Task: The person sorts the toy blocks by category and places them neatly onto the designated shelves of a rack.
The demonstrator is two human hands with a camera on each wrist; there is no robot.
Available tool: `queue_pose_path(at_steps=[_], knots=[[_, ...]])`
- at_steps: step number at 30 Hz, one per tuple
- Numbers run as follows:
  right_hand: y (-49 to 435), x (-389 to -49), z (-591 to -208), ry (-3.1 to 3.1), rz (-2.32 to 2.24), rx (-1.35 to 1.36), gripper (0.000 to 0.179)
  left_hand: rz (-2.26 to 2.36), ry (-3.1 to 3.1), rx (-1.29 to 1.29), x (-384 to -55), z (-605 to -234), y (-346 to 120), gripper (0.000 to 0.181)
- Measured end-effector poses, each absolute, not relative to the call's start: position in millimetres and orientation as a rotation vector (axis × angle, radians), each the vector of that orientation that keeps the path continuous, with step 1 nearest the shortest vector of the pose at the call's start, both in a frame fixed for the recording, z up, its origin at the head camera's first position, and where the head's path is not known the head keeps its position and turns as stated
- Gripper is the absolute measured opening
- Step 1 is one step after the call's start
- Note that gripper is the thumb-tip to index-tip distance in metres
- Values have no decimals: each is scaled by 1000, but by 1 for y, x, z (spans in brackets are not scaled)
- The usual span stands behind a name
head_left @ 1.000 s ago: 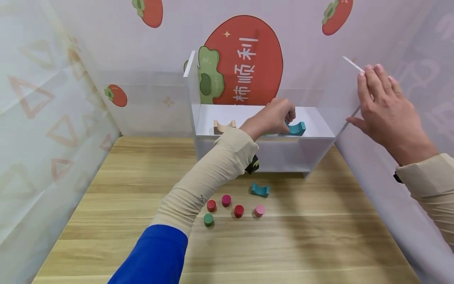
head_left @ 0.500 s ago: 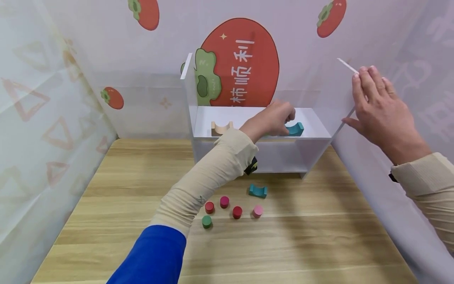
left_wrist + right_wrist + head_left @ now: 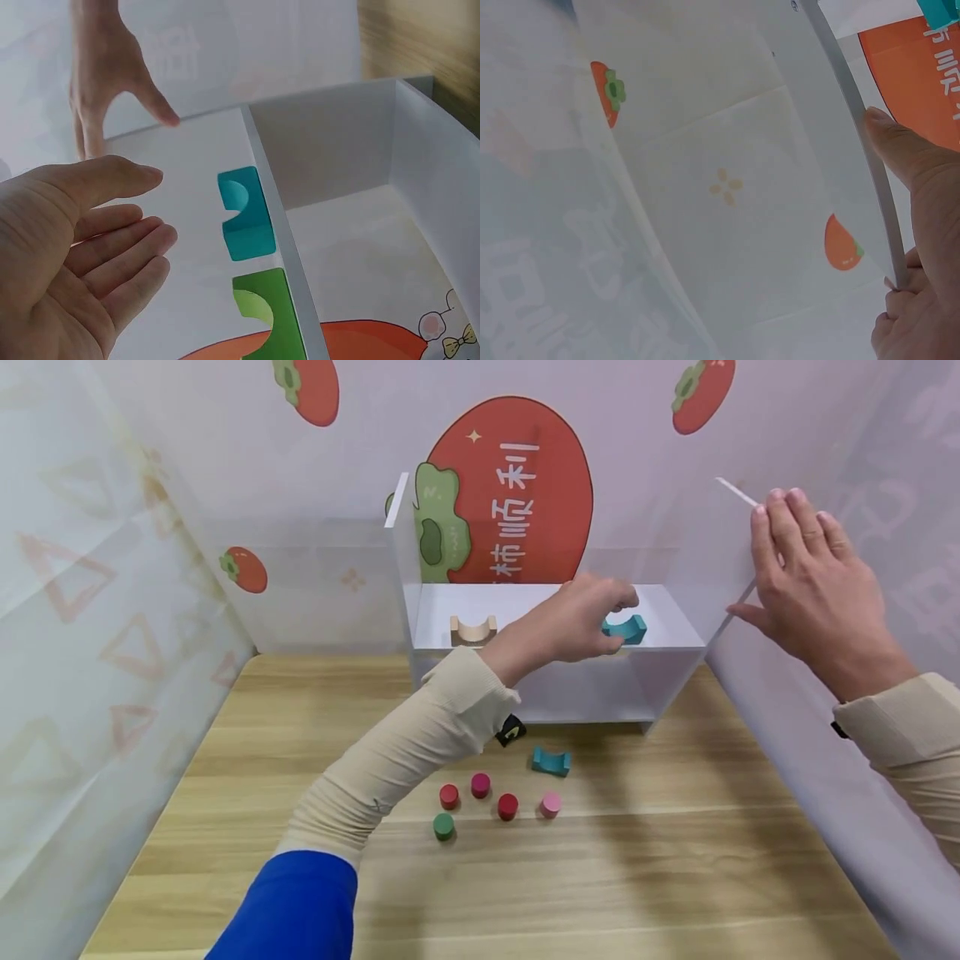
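Note:
My left hand (image 3: 573, 622) is over the white shelf board (image 3: 442, 597), its thumb and fingers parted with nothing between them. Just past its fingertips stands a teal block (image 3: 250, 214) with a curved notch, apart from the hand in the left wrist view. Beside that one is a green notched block (image 3: 274, 315), hidden behind my left hand in the head view. A tan notched block (image 3: 473, 631) sits toward the shelf's left end. My right hand (image 3: 821, 581) rests with straight fingers on the corner of the shelf's right side panel (image 3: 697, 560), thumb at its front edge.
In front of the shelf, on the wooden table (image 3: 637, 877), lies a second teal notched block (image 3: 551, 762). Several small cylinders, including a green one (image 3: 443, 827) and a pink one (image 3: 551, 805), stand nearby. The left side panel (image 3: 405, 552) rises above the shelf board.
My left hand has parted its fingers from the teal block on the shelf, leaving it standing there. Its wrist has shifted a little left and down. The right hand stays at the panel.

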State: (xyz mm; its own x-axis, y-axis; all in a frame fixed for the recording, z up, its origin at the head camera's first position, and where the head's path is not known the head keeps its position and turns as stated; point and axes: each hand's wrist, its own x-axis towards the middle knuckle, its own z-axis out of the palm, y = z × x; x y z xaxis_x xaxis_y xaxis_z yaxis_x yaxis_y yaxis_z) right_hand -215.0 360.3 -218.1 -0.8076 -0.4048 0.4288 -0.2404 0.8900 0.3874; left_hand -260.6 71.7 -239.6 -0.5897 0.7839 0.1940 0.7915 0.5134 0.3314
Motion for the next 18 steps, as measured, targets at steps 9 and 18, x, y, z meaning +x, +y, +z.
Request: queue_pose_path(at_steps=[9, 18], knots=[[363, -216, -217, -2482, -431, 466, 120, -603, -2676, -1582, -227, -250, 57, 49], [368, -215, -217, -2484, -367, 482, 109, -555, -2760, -1627, -221, -310, 49, 51]])
